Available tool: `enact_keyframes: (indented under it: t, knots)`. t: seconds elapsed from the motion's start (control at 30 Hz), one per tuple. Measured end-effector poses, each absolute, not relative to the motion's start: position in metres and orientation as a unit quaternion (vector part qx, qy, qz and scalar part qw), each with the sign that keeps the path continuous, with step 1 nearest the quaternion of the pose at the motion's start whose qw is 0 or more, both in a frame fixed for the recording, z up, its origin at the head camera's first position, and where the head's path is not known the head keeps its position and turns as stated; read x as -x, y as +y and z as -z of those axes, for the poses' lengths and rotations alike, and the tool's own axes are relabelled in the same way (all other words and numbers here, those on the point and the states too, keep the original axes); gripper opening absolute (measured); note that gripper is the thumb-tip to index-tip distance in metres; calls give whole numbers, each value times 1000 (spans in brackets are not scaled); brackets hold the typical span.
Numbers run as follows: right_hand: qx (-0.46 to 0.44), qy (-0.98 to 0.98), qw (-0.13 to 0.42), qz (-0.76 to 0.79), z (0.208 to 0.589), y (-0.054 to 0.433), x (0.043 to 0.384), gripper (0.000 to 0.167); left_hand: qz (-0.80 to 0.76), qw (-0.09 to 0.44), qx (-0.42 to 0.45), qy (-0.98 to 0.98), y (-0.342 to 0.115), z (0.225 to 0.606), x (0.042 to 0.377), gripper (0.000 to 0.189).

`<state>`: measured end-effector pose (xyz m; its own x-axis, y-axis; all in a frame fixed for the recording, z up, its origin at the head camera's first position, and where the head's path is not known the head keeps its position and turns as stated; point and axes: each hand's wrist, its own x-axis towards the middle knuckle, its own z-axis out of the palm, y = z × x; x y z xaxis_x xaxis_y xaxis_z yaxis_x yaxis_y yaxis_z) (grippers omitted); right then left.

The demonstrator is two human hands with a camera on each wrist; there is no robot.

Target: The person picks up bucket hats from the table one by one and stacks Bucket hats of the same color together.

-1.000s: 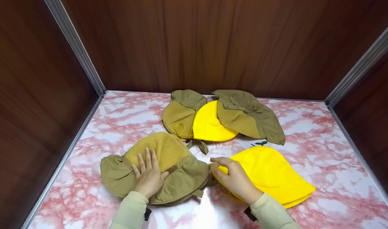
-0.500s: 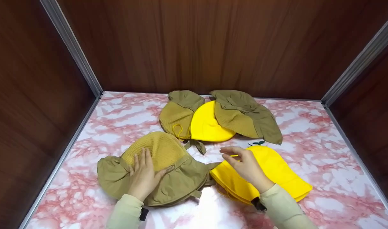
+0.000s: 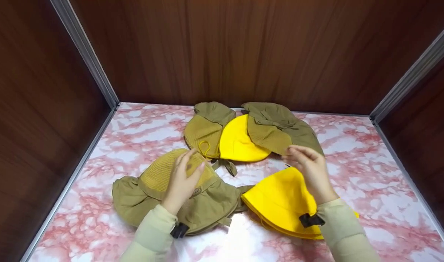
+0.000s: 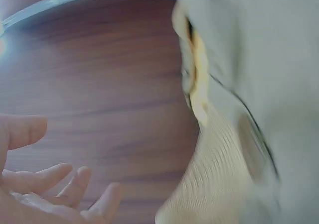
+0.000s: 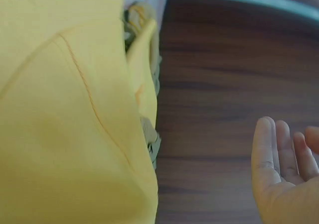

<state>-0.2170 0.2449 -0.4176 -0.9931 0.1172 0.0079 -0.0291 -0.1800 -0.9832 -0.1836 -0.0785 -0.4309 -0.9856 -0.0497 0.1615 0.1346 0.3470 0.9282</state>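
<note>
An olive sun hat with a ribbed mustard crown (image 3: 160,174) lies at the front left in the head view. My left hand (image 3: 182,182) is raised over it, fingers loosely extended and holding nothing; the left wrist view shows the hand (image 4: 55,189) apart from the cloth. A yellow bucket hat (image 3: 280,200) lies at the front right, its brim toward me. Above its far right side hovers my right hand (image 3: 311,171), fingers slightly bent with nothing in them. The right wrist view has the yellow hat (image 5: 65,124) large and the hand (image 5: 286,174) clear of it.
Behind, against the back wall (image 3: 222,54), lie an olive hat (image 3: 203,133), another yellow hat (image 3: 240,142) and a second olive hat (image 3: 273,127), overlapping one another. A dark strap (image 3: 227,167) trails toward the front. Wood-grain panels bound the marbled tabletop (image 3: 356,153).
My left hand has lifted off the olive hat's crown. My right hand has left the yellow hat's near-left brim and moved up and to the right. The hats stay in place.
</note>
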Motion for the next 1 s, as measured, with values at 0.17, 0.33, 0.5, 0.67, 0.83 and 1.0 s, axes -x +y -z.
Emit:
enact_keyframes:
  t: [0.17, 0.33, 0.5, 0.67, 0.83, 1.0]
  knots:
    - [72, -550, 15, -832, 423, 269, 221, 14, 674, 7, 21, -738, -60, 426, 208, 50]
    - [120, -464, -26, -877, 439, 278, 222, 21, 707, -62, -22, -705, -39, 436, 233, 51]
    - [150, -429, -53, -889, 453, 272, 223, 24, 689, -96, -40, -717, -20, 452, 247, 52]
    - [149, -426, -69, -890, 460, 260, 222, 22, 715, -127, -68, -684, -9, 468, 257, 51]
    - [140, -430, -89, -888, 462, 248, 220, 24, 776, -150, -108, -603, -5, 479, 268, 47]
    - [129, -424, -104, -890, 464, 235, 218, 27, 795, -169, -122, -570, -5, 486, 272, 51]
